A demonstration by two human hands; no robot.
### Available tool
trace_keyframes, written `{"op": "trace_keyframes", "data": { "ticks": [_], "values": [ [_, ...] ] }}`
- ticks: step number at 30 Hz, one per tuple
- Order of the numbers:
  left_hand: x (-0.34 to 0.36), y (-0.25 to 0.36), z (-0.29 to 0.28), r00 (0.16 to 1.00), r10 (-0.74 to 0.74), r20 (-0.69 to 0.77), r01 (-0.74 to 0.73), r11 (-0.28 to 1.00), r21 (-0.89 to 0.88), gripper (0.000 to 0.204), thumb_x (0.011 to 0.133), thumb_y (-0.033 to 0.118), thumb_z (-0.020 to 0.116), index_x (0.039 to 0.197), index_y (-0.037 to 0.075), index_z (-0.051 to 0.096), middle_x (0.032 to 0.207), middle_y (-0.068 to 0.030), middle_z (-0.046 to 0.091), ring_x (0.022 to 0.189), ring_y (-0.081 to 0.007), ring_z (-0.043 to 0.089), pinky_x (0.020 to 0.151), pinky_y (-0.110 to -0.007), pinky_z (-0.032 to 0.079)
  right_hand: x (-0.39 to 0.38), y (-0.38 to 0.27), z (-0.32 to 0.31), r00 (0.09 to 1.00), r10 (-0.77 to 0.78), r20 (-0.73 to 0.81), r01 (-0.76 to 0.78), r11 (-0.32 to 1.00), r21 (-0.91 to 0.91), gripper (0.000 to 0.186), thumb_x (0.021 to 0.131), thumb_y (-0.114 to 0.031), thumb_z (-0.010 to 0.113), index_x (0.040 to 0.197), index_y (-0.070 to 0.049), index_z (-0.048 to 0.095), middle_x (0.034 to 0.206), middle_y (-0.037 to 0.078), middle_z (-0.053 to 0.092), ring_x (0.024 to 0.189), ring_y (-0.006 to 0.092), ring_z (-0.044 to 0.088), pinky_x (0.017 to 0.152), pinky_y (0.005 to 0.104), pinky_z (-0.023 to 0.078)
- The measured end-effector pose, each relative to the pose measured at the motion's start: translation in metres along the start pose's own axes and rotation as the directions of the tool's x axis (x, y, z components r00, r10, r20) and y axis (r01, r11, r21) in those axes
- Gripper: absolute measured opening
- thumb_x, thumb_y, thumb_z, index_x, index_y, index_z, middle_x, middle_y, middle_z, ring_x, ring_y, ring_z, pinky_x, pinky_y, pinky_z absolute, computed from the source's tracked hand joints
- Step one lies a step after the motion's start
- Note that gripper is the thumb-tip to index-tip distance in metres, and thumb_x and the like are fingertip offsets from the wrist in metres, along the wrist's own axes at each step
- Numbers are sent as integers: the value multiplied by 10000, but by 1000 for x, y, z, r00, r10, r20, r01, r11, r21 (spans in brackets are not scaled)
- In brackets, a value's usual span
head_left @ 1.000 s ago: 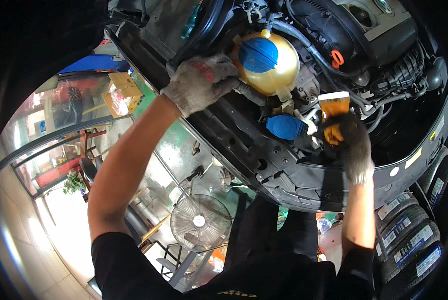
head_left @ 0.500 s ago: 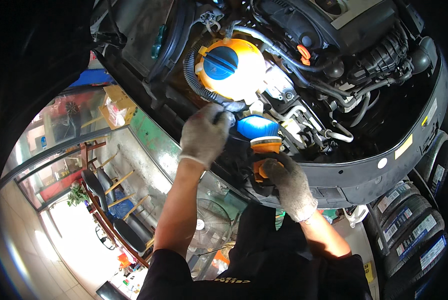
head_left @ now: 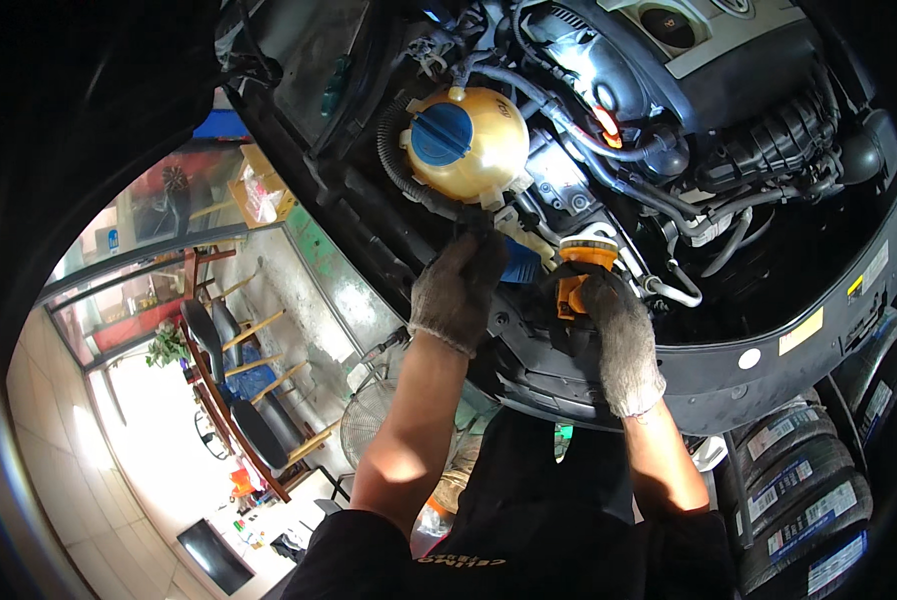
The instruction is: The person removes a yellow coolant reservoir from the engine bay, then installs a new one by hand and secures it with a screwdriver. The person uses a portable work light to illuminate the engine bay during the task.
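Observation:
My left hand (head_left: 459, 290), in a grey knit glove, is closed with its fingertips at a dark part just below the coolant tank (head_left: 494, 140); what they grip is hidden. That tank is yellowish and round with a blue screw cap (head_left: 442, 134). Beside my left fingers a blue fluted cap-like piece (head_left: 521, 262) shows in part. My right hand (head_left: 621, 335), gloved too, is wrapped round an orange work lamp (head_left: 587, 252). The lamp's head points into the engine bay, and bright light falls on the engine parts beyond it.
A black engine cover (head_left: 709, 90) fills the far right, with hoses and metal pipes (head_left: 674, 290) in front. The car's front edge (head_left: 749, 340) curves before me. Stacked tires (head_left: 804, 500) stand at the right. Chairs (head_left: 259, 420) and a floor fan (head_left: 369, 420) are at the left.
My left hand has moved right, closer to the blue fluted piece. The lamp has shifted right in my right hand, and its beam has left the tank for the engine. The view has shifted slightly.

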State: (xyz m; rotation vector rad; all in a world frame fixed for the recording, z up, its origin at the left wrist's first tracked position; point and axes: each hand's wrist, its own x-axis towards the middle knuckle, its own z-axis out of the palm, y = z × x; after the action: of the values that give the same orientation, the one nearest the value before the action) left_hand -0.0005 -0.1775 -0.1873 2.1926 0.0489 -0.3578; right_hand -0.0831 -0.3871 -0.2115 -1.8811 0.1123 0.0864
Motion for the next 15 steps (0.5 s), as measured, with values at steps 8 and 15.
{"op": "trace_keyframes", "data": {
  "ticks": [8, 15],
  "values": [
    [15, -28, 36, 951, -302, 66, 183, 379, -907, 304, 1072, 110, 627, 1343, -24, 654, 1297, -121, 725, 1215, -206, 688, 1057, -306, 529, 20, -4, -15, 979, 183, 95, -205, 824, 528, 381, 1085, -230, 567, 1359, 17, 661, 1133, 141, 738, 995, 182, 715, 864, 321, 576],
    [11, -7, 40, 985, -150, -81, 130, 969, -210, 380, 1073, 35, 614, 1441, -53, 583, 1367, -132, 700, 1291, -177, 647, 1119, -301, 498, 47, -11, -26, 941, 309, 140, -338, 819, 464, 380, 1100, -246, 578, 1353, 23, 668, 1170, 132, 750, 1030, 159, 710, 911, 304, 562]
  ]
}}
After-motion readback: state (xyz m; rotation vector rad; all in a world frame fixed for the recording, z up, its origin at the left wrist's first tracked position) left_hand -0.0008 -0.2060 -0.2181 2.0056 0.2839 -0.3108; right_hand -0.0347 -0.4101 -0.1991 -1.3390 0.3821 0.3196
